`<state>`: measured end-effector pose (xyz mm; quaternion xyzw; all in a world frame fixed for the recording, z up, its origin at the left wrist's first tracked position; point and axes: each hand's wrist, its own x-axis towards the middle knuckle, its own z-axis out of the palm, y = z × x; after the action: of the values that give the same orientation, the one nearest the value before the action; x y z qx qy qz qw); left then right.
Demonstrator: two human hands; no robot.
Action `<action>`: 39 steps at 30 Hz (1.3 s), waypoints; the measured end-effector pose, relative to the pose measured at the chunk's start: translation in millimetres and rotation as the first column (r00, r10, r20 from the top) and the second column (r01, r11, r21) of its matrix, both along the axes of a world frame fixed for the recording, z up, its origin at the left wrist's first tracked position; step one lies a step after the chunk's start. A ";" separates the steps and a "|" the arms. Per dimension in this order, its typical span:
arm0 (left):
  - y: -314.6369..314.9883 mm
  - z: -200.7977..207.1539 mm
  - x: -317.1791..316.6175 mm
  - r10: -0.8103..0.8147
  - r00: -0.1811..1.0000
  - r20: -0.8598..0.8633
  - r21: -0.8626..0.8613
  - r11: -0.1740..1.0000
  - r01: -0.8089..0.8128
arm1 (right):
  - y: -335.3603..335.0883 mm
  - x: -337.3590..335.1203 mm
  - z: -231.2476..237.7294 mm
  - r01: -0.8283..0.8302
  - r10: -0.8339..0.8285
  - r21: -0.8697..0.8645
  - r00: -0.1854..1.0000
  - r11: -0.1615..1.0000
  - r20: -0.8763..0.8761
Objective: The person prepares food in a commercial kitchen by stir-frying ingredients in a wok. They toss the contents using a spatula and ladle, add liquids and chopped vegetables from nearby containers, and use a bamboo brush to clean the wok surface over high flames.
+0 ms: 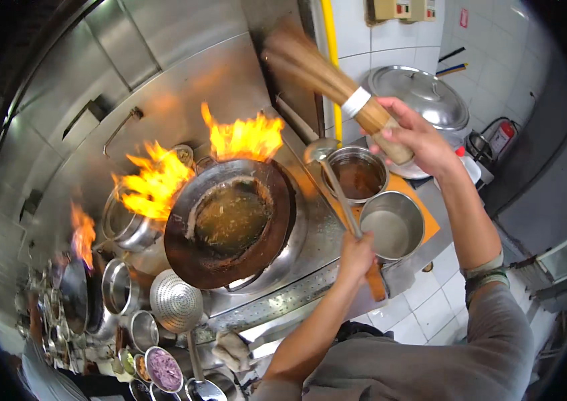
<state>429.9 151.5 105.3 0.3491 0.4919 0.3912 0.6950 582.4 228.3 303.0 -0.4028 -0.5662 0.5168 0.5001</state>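
My right hand (420, 137) is raised at the upper right, wrapped round the base of a bamboo wok brush (320, 75). A white band rings the brush, and its bristle end is blurred by motion. My left hand (355, 257) is closed round the handle of a ladle (339, 186), whose wooden end sticks out below the fist. The ladle's bowl is beside a pot of brown liquid (365, 200). Left of my hands, a large dark wok (180, 244) sits tilted on the burner with murky liquid in it. Flames (247, 137) rise behind its rim.
A pot of cloudy liquid (422, 230) stands close by my left hand, and a domed lid (424, 90) lies beyond. More flames (153, 180) burn left of the wok. A perforated skimmer (176, 301) and a bowl of chopped purple onion (164, 369) are at lower left, near another person's sleeve (46, 367).
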 end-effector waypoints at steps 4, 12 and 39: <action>20.5 -27.8 59.3 0.087 0.994 -0.062 -0.014 0.996 -0.088 | 5.6 -44.5 -5.1 -0.172 0.078 0.152 0.870 0.973 0.487; -32.7 -24.7 37.6 -0.224 0.937 -0.267 0.345 0.886 0.311 | 76.9 -226.4 -88.5 -0.552 0.117 -0.148 -0.091 0.821 0.989; -147.4 93.8 -254.3 0.611 0.081 -0.788 0.609 0.752 0.254 | 123.1 -331.5 -148.6 -0.611 0.004 0.026 0.048 0.791 0.999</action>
<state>175.7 4.2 199.0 0.6496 0.7059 0.2801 -0.0352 250.8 351.4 154.4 -0.3701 -0.9249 0.0721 -0.0487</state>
